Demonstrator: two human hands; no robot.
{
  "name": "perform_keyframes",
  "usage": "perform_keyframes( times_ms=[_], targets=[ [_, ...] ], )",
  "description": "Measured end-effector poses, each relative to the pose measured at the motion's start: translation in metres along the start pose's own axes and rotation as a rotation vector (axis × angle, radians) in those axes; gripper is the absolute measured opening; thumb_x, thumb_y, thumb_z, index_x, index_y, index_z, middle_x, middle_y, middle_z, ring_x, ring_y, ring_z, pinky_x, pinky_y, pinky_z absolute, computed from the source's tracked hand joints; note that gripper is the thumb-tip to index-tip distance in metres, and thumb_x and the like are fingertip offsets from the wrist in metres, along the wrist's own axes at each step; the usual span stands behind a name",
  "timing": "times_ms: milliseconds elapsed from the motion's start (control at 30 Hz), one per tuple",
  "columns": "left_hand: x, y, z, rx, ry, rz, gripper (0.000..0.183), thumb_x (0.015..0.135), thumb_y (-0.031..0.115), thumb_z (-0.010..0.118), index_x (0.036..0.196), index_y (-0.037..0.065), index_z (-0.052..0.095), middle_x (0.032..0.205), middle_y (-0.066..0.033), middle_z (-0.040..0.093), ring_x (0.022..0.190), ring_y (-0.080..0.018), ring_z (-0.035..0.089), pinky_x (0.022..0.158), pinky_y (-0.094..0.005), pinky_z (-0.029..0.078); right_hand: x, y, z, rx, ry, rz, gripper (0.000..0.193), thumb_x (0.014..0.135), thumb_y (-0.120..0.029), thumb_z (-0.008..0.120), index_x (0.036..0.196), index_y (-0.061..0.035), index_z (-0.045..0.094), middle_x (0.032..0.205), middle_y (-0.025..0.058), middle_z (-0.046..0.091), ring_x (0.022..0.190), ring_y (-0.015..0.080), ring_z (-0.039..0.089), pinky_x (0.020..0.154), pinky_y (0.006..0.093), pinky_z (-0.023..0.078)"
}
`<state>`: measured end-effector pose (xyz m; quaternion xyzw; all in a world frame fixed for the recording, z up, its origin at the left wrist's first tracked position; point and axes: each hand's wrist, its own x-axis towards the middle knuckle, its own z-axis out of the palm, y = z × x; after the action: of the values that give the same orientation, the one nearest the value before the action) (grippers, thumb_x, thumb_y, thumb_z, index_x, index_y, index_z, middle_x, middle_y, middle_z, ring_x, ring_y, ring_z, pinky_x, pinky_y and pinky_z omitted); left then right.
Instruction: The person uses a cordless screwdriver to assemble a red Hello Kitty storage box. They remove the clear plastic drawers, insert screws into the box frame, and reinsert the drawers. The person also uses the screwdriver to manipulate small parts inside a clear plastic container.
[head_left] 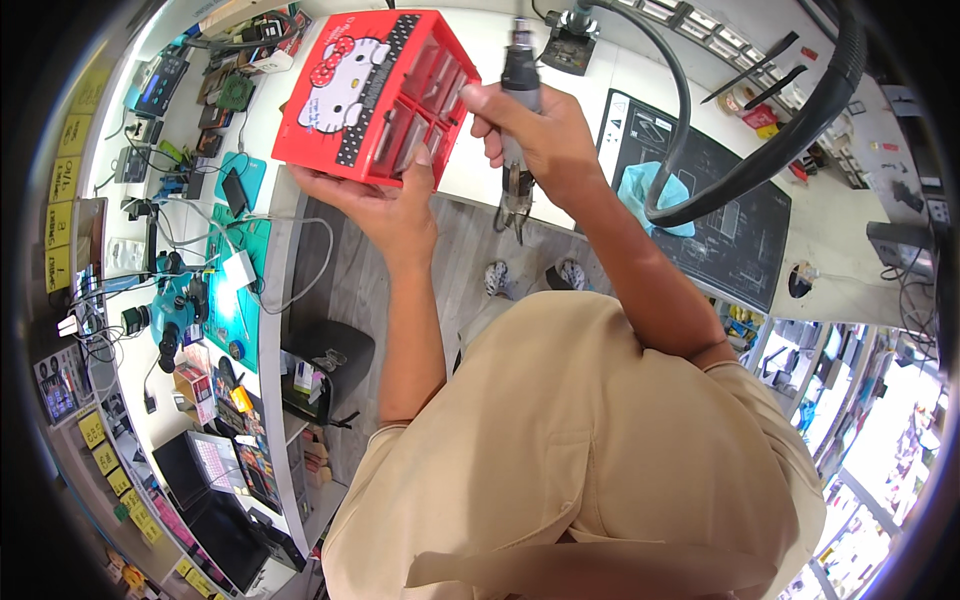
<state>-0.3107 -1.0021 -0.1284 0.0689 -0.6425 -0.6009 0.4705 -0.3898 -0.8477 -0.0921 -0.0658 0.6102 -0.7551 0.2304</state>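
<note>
A red box of small drawers [390,95] with a cartoon cat on its side is tilted up over the white bench. My left hand [395,205] supports it from below, with the thumb up against the drawer front. The drawers have clear fronts and look closed. My right hand [545,135] is closed round a black and grey rotary tool [520,75], chuck end up, its lower end hanging below the fist. The right fingertips lie close to the box's right edge; whether they touch it I cannot tell.
A black work mat [715,190] carries a light blue bag [655,195], with a thick black hose [770,165] arching over it. Along the left bench are a blue microscope [175,315], a teal mat [225,275] and loose cables. A black stool [330,365] stands below.
</note>
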Motion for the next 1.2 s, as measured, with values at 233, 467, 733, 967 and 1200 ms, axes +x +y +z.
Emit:
perform_keyframes(
  times_ms=[233,467,733,967,1200],
  targets=[
    [-0.009,0.002,-0.003,0.005,-0.070,-0.036,0.121,0.080,0.017,0.092,0.169,0.006,0.011,0.159,-0.0184,0.038,0.146,-0.0324,0.046,0.122,-0.0488,0.045,-0.004,0.000,0.004,0.093,-0.063,0.021,0.030,0.096,-0.024,0.081,0.103,0.0032,0.070,0.084,0.0087,0.073,0.068,0.0138,0.066,0.061,0.0299,0.055],
    [-0.012,0.009,0.000,0.058,-0.101,-0.019,0.125,0.074,0.005,0.084,0.171,0.007,0.004,0.158,-0.0192,0.037,0.146,-0.0305,0.045,0.122,-0.0477,0.043,-0.002,0.004,0.009,0.082,0.053,-0.022,0.028,0.093,-0.021,0.075,0.101,0.0048,0.070,0.083,0.0095,0.072,0.069,0.0141,0.067,0.063,0.0297,0.057],
    [-0.007,0.009,-0.004,0.026,-0.140,-0.077,0.134,0.069,0.005,0.086,0.172,0.008,-0.001,0.161,-0.0188,0.034,0.147,-0.0320,0.045,0.123,-0.0478,0.043,-0.006,0.000,0.009,0.036,0.060,0.021,0.028,0.092,-0.023,0.076,0.100,0.0035,0.069,0.083,0.0085,0.071,0.069,0.0138,0.066,0.064,0.0297,0.057],
    [-0.016,0.007,0.007,0.067,-0.076,-0.013,0.119,0.081,0.008,0.088,0.170,0.005,0.009,0.160,-0.0180,0.036,0.148,-0.0294,0.044,0.123,-0.0480,0.042,-0.008,0.005,0.017,0.074,0.145,-0.002,0.027,0.093,-0.024,0.076,0.101,0.0014,0.069,0.083,0.0074,0.070,0.069,0.0133,0.065,0.064,0.0300,0.056],
    [0.000,-0.009,-0.014,-0.077,-0.164,-0.175,0.125,0.080,0.015,0.091,0.172,0.007,0.007,0.163,-0.0173,0.036,0.148,-0.0305,0.045,0.125,-0.0479,0.040,-0.007,0.012,0.000,-0.012,0.053,0.015,0.037,0.094,-0.033,0.083,0.100,0.0009,0.070,0.080,0.0051,0.069,0.069,0.0114,0.064,0.063,0.0291,0.056]
  ],
)
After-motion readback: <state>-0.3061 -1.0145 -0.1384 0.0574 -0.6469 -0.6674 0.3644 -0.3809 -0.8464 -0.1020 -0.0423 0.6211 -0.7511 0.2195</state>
